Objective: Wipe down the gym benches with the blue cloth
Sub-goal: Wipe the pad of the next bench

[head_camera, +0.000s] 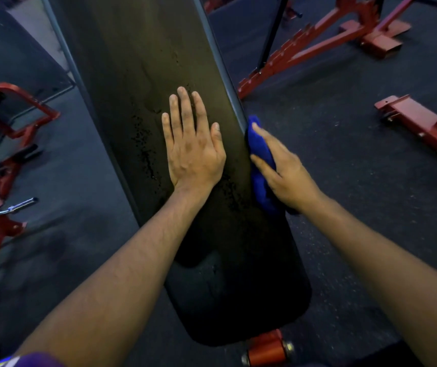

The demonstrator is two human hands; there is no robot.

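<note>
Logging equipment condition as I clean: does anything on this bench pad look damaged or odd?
Yes. The black bench pad shows dark pitted specks and streaks left of the left hand, like worn or flaking vinyl, or possibly wet spots. The right hand presses the blue cloth against the pad's side edge.

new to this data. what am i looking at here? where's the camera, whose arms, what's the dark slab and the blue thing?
There is one picture, from a wide-angle camera worn on a person's head, looking forward and down. No robot: the two bare arms are the wearer's own. The dark slab is a padded gym bench, running away from the camera. The left hand lies flat on the pad, fingers straight. The right hand holds a blue cloth against the bench's right edge. Nothing else lies on the pad except dark specks and streaks; whether wet or worn, I cannot tell. Around it is dark floor and red frames of other gym gear.
</note>
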